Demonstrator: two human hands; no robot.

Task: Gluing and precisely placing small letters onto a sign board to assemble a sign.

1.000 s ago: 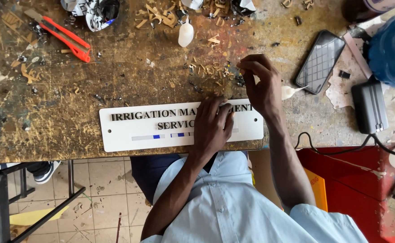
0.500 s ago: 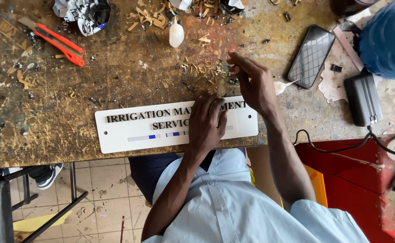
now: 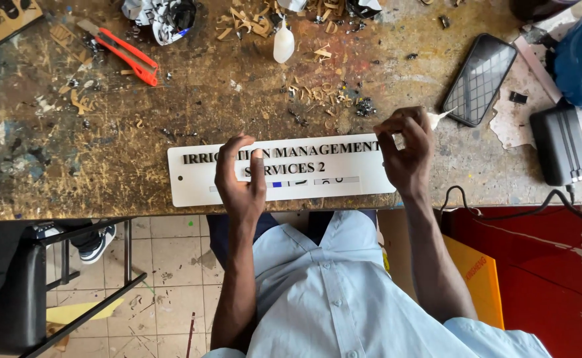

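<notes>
Head view: a white rectangular sign plate [image 3: 284, 171] with black raised lettering lies flat near the front edge of the paint-stained wooden tabletop [image 3: 72, 152]. The left hand [image 3: 239, 178] hovers over the plate's left-middle part, fingers spread and curled, open, with its fingertips just above or touching the lettering; which of the two cannot be told. The right hand [image 3: 405, 147] sits at the plate's right end, its fingers bunched together in a pinch around something too small to make out. Just right of that hand lies a dark smartphone [image 3: 480, 79], and further right a black case [image 3: 560, 147]. Beyond the left hand, at the far edge, stand a small white glue bottle [image 3: 283, 44] and wood shavings [image 3: 317, 93]; far to its left lies a red utility knife [image 3: 124, 53].
</notes>
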